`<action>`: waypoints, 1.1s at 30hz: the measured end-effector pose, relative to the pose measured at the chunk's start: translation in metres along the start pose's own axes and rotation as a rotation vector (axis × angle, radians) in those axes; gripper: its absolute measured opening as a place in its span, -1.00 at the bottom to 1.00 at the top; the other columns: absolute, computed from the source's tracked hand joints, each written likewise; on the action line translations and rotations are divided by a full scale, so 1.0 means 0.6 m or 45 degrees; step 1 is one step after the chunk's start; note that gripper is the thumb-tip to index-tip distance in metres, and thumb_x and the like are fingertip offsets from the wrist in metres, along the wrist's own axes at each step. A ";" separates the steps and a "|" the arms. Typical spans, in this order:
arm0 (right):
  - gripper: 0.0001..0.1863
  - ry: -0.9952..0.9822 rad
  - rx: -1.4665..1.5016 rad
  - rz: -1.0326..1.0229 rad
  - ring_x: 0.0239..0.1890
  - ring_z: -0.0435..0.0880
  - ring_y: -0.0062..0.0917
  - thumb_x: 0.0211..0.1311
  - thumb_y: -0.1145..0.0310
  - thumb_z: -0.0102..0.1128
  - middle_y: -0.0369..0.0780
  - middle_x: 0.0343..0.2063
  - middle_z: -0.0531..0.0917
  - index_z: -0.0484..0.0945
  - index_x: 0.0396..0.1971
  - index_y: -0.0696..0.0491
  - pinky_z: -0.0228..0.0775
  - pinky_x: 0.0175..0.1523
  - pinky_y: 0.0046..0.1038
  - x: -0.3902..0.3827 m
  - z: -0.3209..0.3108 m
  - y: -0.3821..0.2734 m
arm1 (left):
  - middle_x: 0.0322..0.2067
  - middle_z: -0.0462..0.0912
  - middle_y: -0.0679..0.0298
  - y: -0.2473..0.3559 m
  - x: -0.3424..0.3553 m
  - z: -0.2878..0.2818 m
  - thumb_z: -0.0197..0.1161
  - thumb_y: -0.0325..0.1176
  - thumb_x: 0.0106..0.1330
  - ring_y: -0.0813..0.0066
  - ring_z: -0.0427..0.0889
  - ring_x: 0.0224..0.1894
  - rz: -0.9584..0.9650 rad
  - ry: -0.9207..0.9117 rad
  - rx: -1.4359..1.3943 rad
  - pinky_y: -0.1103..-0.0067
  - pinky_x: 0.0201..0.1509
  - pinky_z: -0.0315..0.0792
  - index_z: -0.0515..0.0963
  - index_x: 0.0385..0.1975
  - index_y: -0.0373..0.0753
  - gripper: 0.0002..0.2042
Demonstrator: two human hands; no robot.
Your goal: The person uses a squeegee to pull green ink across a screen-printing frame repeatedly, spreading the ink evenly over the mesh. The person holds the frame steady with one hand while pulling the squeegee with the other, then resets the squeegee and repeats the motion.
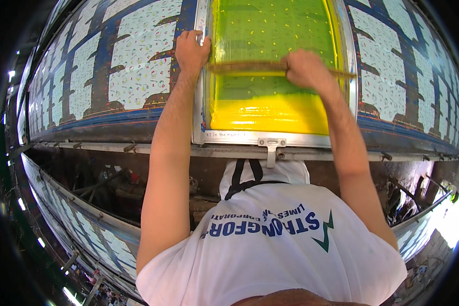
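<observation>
A screen-printing frame with an aluminium border and a green mesh spans the middle of the long printing table, yellow ink pooled across its lower part. My left hand is curled round the frame's upper left side. My right hand grips a long wooden squeegee, which lies crosswise over the mesh, slightly blurred. A metal bracket on the frame's lower border meets the table's rail.
Pale fabric panels with small printed motifs line the table on both sides of the frame. A metal rail runs along the near edge, over my apron and white shirt. Another printing table shows behind me, with bright lights at the rim.
</observation>
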State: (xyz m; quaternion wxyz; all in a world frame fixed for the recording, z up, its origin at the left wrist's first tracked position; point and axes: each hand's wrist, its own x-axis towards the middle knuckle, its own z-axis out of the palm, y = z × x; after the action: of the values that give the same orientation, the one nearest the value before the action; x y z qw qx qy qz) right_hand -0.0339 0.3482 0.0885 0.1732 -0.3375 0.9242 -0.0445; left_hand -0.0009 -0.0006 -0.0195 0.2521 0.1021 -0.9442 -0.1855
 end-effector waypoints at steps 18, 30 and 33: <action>-0.83 0.283 0.080 -0.033 -0.19 0.82 -0.13 0.05 0.49 0.37 -0.09 -0.33 0.77 0.76 -0.30 0.06 0.71 -0.12 -0.09 -0.199 0.089 -0.127 | 0.00 0.71 0.08 -0.044 0.046 0.035 0.45 -0.07 0.28 -0.01 0.65 0.08 0.004 -0.040 0.062 0.18 0.19 0.58 0.75 -0.03 -0.14 -0.64; -0.53 0.117 0.840 -0.231 0.12 0.71 0.04 0.31 0.37 0.40 0.08 0.01 0.73 0.61 0.17 0.23 0.55 0.22 -0.04 -0.286 0.048 -0.071 | -0.08 0.74 0.09 -0.110 0.064 -0.031 0.53 -0.12 0.26 -0.01 0.70 0.05 -0.017 -0.062 0.034 0.20 0.18 0.56 0.74 -0.09 -0.20 -0.66; -0.55 0.387 0.845 -0.049 0.16 0.68 0.02 0.38 0.35 0.37 0.09 0.01 0.73 0.60 0.19 0.23 0.53 0.26 -0.09 -0.301 0.049 0.011 | -0.11 0.73 0.09 -0.114 0.070 -0.034 0.52 -0.14 0.27 0.00 0.70 0.03 -0.074 -0.084 0.107 0.19 0.16 0.56 0.74 -0.10 -0.20 -0.67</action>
State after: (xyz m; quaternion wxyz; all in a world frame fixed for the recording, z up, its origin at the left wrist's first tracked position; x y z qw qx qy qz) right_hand 0.1010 0.4699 0.1119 0.1330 -0.2698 0.8681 -0.3948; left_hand -0.0193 -0.0811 -0.0122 0.2110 0.1337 -0.9556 -0.1562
